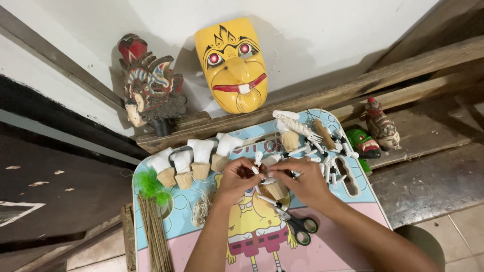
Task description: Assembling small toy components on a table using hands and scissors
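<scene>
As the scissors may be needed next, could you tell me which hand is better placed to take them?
Probably the right hand: the scissors lie just below its wrist, farther from the left hand.

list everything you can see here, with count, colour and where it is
yellow carved face mask: one, yellow with red eyes, leaning on the white wall
dark carved wooden figure: one, red and brown, left of the yellow mask
small green mask: one, green, on the wooden ledge at right
small painted figurine: one, red and brown, beside the green mask
cartoon-printed lap table: one, blue and pink, centre
white and tan wooden puppet pieces: about four, in a row on the table's left
thin bamboo sticks: a bundle, tan, table's left edge
green fibre tuft: one, above the sticks
black-handled scissors: one, below the hands
left hand, right hand: together holding a small white and tan piece
</scene>
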